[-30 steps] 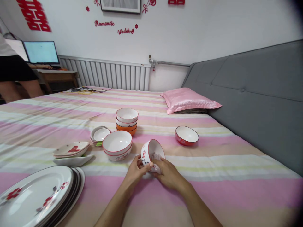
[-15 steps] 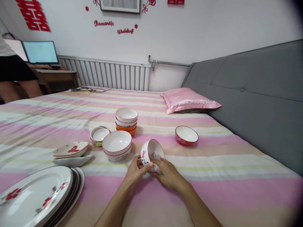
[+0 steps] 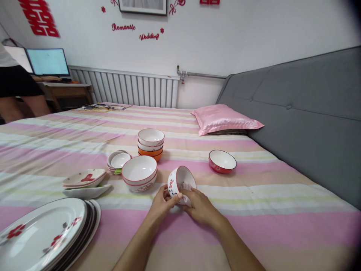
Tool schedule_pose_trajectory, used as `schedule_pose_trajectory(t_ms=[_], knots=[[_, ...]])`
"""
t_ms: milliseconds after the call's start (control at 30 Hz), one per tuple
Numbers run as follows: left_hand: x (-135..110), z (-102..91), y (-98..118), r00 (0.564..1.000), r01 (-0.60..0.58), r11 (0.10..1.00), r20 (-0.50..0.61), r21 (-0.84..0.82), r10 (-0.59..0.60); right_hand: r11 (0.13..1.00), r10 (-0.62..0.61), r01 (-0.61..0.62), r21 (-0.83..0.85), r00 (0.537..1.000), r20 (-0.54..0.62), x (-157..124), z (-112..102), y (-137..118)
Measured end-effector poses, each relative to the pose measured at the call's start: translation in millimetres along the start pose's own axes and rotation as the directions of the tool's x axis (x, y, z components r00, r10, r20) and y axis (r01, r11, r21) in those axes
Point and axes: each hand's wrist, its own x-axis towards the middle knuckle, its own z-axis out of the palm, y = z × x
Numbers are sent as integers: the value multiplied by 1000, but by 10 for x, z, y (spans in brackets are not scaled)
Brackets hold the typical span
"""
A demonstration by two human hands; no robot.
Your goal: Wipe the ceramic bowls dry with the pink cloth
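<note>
Right of the paired bowls (image 3: 139,170), the left hand (image 3: 163,202) and right hand (image 3: 203,207) pinch a tilted bowl (image 3: 173,182) (flower-printed outside); a steady left grip helps, though the right fingertips seem partly hidden.

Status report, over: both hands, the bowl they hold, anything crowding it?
Left hand and right hand both on white bowl. Bowl tilted, opening turned rightward. Two stacked bowls left, red bowl right; neither touching it.
</note>
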Motion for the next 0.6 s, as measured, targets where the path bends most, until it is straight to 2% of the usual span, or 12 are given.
schedule_pose_trajectory(t_ms=[600], knots=[[12, -12, -25, 1000, 0, 1000, 16, 24, 0, 1000, -12, 12, 5, 1000, -2, 1, -15, -17]])
